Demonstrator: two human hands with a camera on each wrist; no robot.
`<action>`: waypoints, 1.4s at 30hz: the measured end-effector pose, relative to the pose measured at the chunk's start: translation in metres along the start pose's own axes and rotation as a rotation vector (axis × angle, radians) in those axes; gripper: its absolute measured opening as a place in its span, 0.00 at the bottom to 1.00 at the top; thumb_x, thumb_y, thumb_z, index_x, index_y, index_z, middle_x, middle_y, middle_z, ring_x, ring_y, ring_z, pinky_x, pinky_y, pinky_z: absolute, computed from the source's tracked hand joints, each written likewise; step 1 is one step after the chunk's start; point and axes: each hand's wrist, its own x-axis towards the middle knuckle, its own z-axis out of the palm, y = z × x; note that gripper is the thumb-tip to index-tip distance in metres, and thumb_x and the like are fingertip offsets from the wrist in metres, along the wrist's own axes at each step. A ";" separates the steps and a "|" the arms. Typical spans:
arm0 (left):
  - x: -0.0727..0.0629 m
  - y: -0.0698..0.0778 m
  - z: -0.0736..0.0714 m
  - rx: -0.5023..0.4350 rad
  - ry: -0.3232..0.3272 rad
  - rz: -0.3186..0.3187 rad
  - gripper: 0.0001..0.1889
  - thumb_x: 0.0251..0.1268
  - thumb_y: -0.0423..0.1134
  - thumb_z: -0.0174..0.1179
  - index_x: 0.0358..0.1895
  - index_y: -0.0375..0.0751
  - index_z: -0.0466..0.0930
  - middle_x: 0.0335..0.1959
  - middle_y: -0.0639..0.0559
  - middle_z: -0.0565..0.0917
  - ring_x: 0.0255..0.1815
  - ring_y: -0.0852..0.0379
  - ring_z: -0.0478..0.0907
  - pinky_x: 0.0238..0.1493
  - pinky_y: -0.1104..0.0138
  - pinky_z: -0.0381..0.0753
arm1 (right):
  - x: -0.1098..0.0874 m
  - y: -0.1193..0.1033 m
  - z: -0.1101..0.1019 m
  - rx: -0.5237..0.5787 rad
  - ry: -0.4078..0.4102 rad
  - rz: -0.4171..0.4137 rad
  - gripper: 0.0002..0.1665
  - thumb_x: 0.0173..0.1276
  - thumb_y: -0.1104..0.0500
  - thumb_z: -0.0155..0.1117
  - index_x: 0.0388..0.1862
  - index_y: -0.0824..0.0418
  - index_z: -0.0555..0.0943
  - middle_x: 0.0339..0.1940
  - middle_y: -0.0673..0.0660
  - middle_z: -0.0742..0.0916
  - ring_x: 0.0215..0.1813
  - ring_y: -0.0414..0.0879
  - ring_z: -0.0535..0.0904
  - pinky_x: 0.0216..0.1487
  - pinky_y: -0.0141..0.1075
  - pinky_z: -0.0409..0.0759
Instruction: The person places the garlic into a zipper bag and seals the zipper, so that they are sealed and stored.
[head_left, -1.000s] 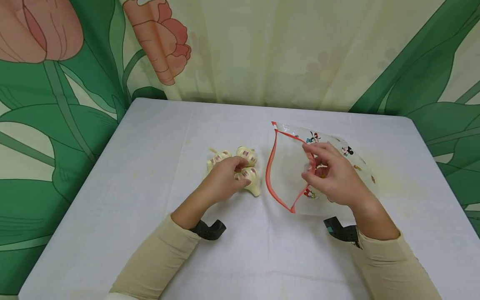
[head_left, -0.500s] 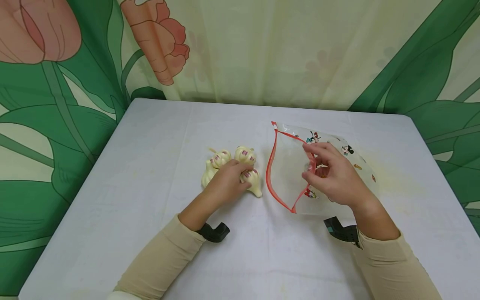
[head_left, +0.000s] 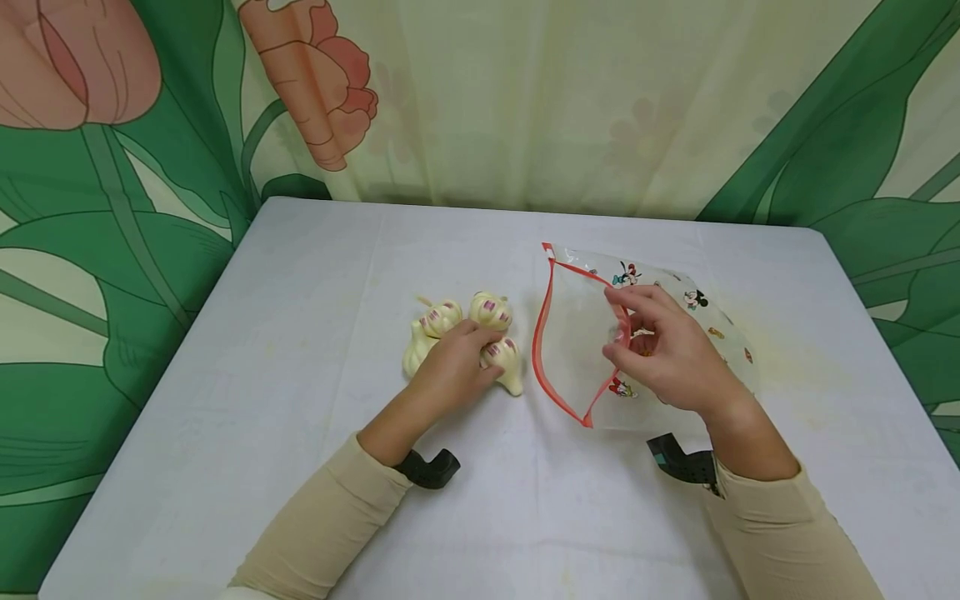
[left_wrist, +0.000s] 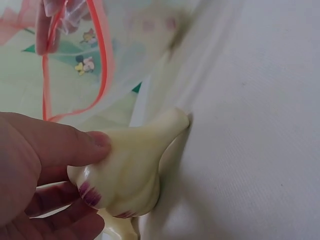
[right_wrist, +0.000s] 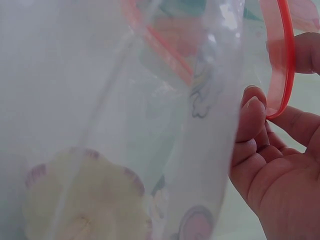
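Observation:
My left hand (head_left: 452,362) pinches a garlic bulb (head_left: 504,360) between thumb and fingers. In the left wrist view that garlic bulb (left_wrist: 130,167) lies on the white cloth, its stem pointing away from the hand. Several other garlic bulbs (head_left: 491,311) sit close around the left hand. With thumb and fingers, my right hand (head_left: 671,350) holds the red rim of a clear zip bag (head_left: 573,333), whose mouth gapes toward the garlic. Through the plastic, the right wrist view shows another garlic bulb (right_wrist: 90,200), blurred.
A white cloth covers the table (head_left: 300,275). Behind it hangs a curtain (head_left: 562,108) printed with flowers and leaves. Black wrist straps with camera mounts (head_left: 429,468) sit below both hands.
My left hand has shifted slightly right and down, and the garlic bulb under its fingers has moved a little to the right. The right hand and the bag stay put.

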 end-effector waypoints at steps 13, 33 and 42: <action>-0.005 0.006 -0.009 -0.013 -0.069 -0.050 0.21 0.58 0.41 0.74 0.52 0.33 0.84 0.43 0.46 0.81 0.44 0.52 0.76 0.45 0.63 0.78 | 0.000 0.000 0.001 0.001 -0.004 -0.007 0.36 0.61 0.72 0.71 0.69 0.72 0.72 0.59 0.60 0.75 0.37 0.44 0.76 0.38 0.22 0.78; 0.001 0.001 -0.011 0.029 -0.257 0.198 0.24 0.60 0.23 0.59 0.63 0.35 0.78 0.65 0.37 0.75 0.70 0.43 0.68 0.66 0.57 0.70 | 0.000 0.001 0.003 0.025 -0.020 0.020 0.36 0.62 0.71 0.71 0.69 0.71 0.72 0.60 0.60 0.74 0.38 0.44 0.77 0.39 0.23 0.80; -0.001 -0.002 -0.008 0.039 -0.218 0.196 0.25 0.59 0.27 0.65 0.63 0.36 0.78 0.62 0.41 0.77 0.64 0.42 0.73 0.62 0.56 0.73 | -0.001 0.002 0.002 0.021 -0.014 0.021 0.36 0.62 0.71 0.71 0.69 0.71 0.72 0.60 0.59 0.74 0.38 0.44 0.76 0.39 0.23 0.79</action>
